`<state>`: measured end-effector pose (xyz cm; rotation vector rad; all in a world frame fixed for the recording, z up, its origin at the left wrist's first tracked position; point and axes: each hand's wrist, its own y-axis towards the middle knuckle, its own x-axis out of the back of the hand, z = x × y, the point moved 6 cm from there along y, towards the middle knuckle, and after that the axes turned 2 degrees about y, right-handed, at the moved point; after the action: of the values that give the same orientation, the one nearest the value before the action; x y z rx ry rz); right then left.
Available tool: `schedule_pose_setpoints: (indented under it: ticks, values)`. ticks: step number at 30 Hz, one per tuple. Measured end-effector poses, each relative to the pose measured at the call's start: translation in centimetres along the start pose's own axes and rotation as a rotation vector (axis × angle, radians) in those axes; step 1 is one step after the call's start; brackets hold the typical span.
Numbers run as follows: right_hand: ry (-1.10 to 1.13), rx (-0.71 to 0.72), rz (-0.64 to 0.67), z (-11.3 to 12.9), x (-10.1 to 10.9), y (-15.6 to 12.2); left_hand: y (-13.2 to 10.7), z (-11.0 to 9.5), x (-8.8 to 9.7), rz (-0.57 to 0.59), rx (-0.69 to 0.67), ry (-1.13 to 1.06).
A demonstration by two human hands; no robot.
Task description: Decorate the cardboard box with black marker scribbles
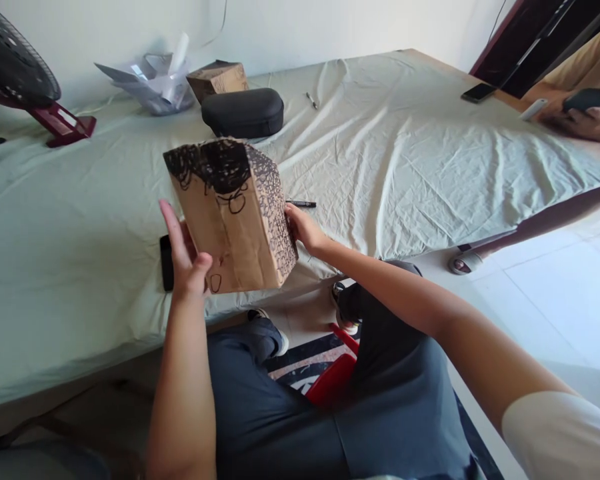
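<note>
Between my two hands a brown cardboard box is held up, tilted, over the near edge of the cloth-covered table. Black scribbles cover its top flap and right side, and a few looped marks show on the front. My left hand grips the lower left edge, thumb at the front and fingers stretched up along the side. At the right side, my right hand holds the box, its fingertips partly hidden. Just beyond that hand a black marker lies on the cloth. Behind my left hand a dark flat object is partly covered.
At the back are a black zip case, another cardboard box, a plastic bag and a pen. A fan stands left. Far right, a person holds a dark device near a phone.
</note>
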<state>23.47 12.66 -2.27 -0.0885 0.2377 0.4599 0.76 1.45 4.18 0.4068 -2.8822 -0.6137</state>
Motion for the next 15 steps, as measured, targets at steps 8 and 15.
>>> schedule_pose_setpoints:
  ticks: [8,15]
  values:
    - [0.142,-0.127,0.107,-1.4,-1.2,-0.6,-2.2,2.3,-0.3,0.045,0.411,-0.295]
    - [0.038,-0.099,0.121,-0.4,-0.9,-0.5,-0.7,2.8,-0.4,-0.088,0.326,-0.443]
